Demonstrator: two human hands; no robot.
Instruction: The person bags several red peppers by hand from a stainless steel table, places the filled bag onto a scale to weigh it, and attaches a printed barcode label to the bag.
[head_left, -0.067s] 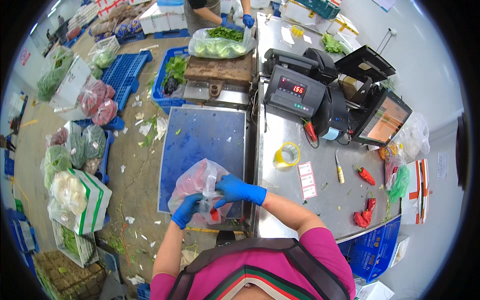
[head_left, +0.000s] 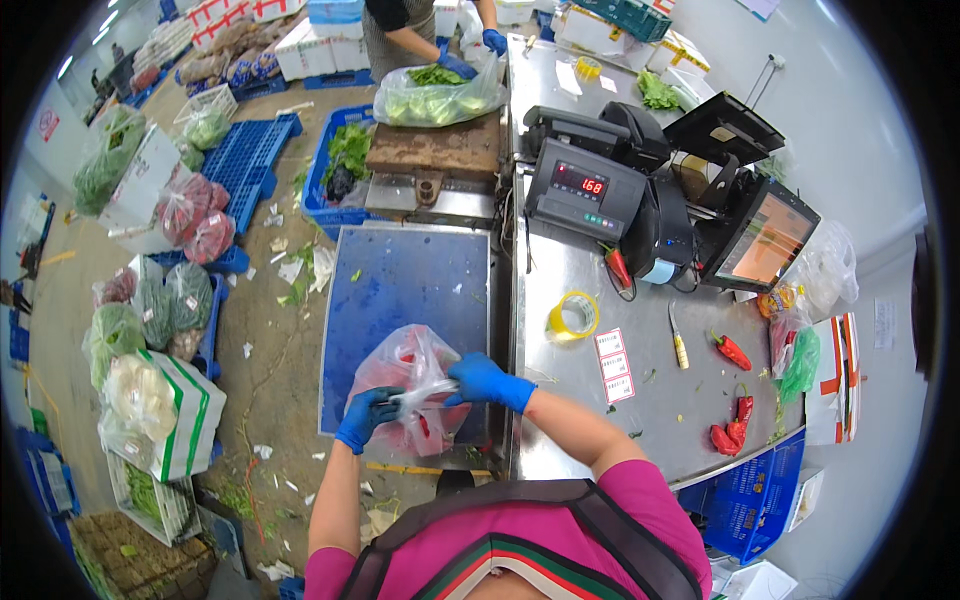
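A clear plastic bag (head_left: 400, 362) with red produce showing through it rests on the blue platform of a floor scale (head_left: 410, 275) in front of me. Its gathered neck is twisted into a band that runs between my two blue-gloved hands. My left hand (head_left: 369, 418) is closed on the neck from the left. On the other side, my right hand (head_left: 488, 383) pinches the neck's right end. The exact kind of produce is blurred by the plastic.
To the right, a steel table (head_left: 630, 440) carries a scale display (head_left: 585, 190), yellow tape roll (head_left: 573, 316), label strip (head_left: 615, 365), knife (head_left: 678, 335) and red peppers (head_left: 732, 350). Beyond the platform, a co-worker's gloved hands (head_left: 457, 66) handle a bag of greens (head_left: 440, 98). Bagged vegetables stand at left.
My hands have drawn slightly apart, pulling the bag's neck into a tighter twist. My right hand has shifted right. The number on the scale display has changed.
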